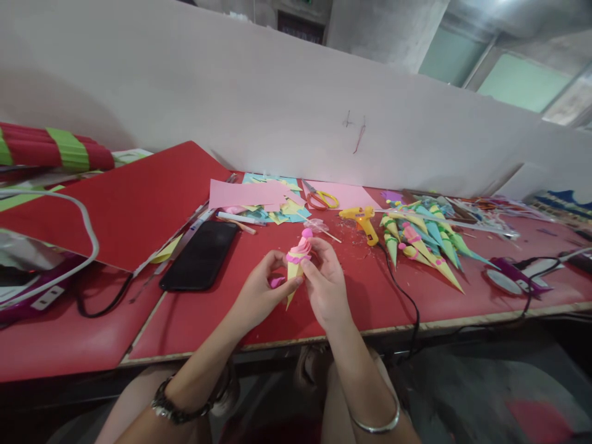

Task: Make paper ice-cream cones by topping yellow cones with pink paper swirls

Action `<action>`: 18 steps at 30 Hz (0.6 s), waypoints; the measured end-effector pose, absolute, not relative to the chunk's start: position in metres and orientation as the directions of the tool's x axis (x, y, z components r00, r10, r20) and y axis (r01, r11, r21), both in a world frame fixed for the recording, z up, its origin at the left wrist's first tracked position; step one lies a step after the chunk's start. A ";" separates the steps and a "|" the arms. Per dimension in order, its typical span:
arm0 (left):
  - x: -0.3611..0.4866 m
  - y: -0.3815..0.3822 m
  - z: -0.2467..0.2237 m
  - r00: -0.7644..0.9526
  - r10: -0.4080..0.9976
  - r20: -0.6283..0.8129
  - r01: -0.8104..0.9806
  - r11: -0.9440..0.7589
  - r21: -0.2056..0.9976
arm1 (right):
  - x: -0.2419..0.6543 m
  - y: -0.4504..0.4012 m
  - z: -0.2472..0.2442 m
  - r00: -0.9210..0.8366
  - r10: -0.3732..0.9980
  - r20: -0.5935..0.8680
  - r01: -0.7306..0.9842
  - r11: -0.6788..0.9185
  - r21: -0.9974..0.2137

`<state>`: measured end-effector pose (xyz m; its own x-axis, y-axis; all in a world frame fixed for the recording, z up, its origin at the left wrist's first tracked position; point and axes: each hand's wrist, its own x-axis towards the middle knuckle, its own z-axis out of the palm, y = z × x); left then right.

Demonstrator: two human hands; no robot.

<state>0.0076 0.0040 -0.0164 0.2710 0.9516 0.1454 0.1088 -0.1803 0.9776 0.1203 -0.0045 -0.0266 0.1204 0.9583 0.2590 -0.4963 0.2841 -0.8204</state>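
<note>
Between my hands, above the red table, is a small paper ice cream cone [295, 269]. Its cone is pale yellow and points down, with a pink ruffled rim, a pink swirl and a bright pink ball on top. My left hand [261, 285] pinches the yellow cone from the left with thumb and fingers. A bit of bright pink material [277, 282] shows by the left fingers; whether they hold it I cannot tell. From the right, my right hand [327, 287] grips the pink rim and swirl, its thumb on the front.
A yellow glue gun [362, 221] lies right of centre, its black cord trailing off the front edge. Several finished paper cones [430, 231] are heaped further right. Scissors [322, 198] rest on pink paper at the back. A black phone [201, 255] and a red sheet [139, 203] are left.
</note>
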 end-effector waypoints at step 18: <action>0.003 0.010 -0.021 0.319 0.943 0.099 -0.201 -0.035 0.979 | 0.118 -0.005 -0.025 0.065 0.948 0.312 -0.308 0.317 -0.897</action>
